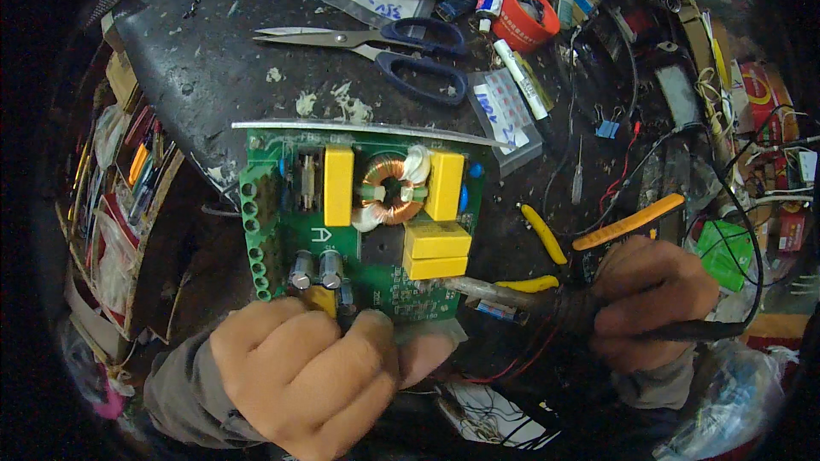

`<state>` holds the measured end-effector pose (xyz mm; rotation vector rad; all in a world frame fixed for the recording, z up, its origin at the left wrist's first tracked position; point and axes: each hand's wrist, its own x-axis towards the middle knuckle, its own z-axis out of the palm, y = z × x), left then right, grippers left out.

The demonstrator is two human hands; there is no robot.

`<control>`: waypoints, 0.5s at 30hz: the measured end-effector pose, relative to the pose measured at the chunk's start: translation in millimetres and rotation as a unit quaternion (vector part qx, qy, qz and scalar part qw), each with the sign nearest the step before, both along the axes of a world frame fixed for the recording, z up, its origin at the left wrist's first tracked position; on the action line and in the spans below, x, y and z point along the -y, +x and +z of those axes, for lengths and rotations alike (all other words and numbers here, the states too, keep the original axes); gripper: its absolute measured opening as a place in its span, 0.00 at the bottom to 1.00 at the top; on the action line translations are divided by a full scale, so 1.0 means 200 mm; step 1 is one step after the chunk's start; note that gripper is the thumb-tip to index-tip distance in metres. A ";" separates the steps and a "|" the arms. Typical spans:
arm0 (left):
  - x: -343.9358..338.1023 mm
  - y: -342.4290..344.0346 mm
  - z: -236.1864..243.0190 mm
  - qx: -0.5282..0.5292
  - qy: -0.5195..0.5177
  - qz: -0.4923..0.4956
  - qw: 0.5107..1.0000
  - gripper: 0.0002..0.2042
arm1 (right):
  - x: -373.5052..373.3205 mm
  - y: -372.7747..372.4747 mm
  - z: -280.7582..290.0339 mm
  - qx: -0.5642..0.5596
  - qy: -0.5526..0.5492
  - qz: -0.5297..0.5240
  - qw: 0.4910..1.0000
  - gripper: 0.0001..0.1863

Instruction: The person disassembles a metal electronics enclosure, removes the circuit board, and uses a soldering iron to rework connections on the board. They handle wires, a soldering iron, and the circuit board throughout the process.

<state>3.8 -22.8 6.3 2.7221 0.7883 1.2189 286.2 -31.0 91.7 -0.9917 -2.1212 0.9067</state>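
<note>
My left hand [307,376] is closed on the near edge of a green circuit board [342,248], fingers curled over its components. The board carries yellow block capacitors [339,186], a copper-wound ring coil [395,189], small silver cylindrical capacitors [331,269] and a green terminal strip [249,209] on its left side. My right hand [653,294] is wrapped round a soldering iron, whose metal barrel [500,292] points left. Its tip end lies by the lower yellow capacitors; whether it touches the board I cannot tell. A black cable [713,329] trails from my right hand.
Beyond the board lie blue-handled scissors [418,60], small plastic bags [504,115], a white marker pen [519,77] and a red solder-wire spool [525,17]. Yellow-handled pliers [544,235] and orange tweezers [628,222] sit near my right hand. A cluttered wooden tool box [154,230] stands left.
</note>
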 end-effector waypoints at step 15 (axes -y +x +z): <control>0.00 0.00 0.00 0.013 -0.022 0.004 1.000 0.15 | -0.01 0.01 0.01 0.011 -0.001 0.020 1.000 0.14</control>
